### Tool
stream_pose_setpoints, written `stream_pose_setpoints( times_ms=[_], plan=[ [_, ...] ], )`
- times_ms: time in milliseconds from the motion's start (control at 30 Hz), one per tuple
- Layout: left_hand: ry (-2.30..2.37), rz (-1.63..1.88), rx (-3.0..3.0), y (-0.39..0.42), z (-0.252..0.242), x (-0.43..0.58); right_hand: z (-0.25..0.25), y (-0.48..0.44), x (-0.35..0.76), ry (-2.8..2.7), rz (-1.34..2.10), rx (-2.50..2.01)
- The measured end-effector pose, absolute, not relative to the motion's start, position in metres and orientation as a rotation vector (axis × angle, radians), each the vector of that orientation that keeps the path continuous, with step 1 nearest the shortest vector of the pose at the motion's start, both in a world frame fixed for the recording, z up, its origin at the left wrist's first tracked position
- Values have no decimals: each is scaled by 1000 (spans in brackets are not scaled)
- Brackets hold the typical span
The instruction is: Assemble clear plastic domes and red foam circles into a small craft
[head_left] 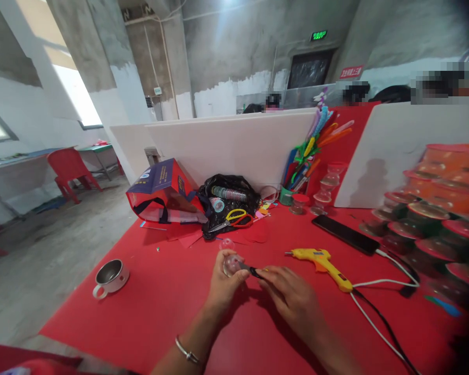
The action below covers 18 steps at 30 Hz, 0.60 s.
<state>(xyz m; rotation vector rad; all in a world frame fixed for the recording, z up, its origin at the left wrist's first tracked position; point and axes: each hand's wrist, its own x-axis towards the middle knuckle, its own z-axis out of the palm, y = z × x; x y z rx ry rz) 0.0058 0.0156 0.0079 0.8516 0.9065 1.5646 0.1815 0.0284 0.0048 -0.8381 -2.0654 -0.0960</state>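
Over the red tabletop, my left hand (225,281) is closed around a small clear plastic container (231,264) with a rounded body. My right hand (291,294) pinches a small tool with a black handle and a grey blade-like end (252,270), and that end meets the container's side. Whether it is a knife cannot be made out. Just beyond my left fingers sits another small clear, pinkish round piece (227,244). To the right of my hands lies a yellow hot glue gun (323,264) with its nozzle pointing left.
Scissors (234,221) rest on a black plastic bag (238,190) beside a red and blue bag (168,190). A mug (111,277) stands left. Rightward are a phone (346,234), white cable (391,283) and stacked clear jars (426,229). Pipe cleaners (316,140) stand behind. White boards (226,146) edge the table.
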Motion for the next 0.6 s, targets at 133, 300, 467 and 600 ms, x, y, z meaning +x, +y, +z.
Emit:
stream_pose_setpoints(
  times_ms=[133,300,467,600],
  plan=[
    [903,1568,823,17,6,5,-2,29,181,-2065,-44,-833],
    [907,1545,851,16,7,4,-4,28,182,-2059,-51,-861],
    [898,1534,851,14,10,7,-1,25,185,-2035,-88,-860],
    [912,1541,840,13,11,8,0,24,184,-2034,-74,-857]
  ],
)
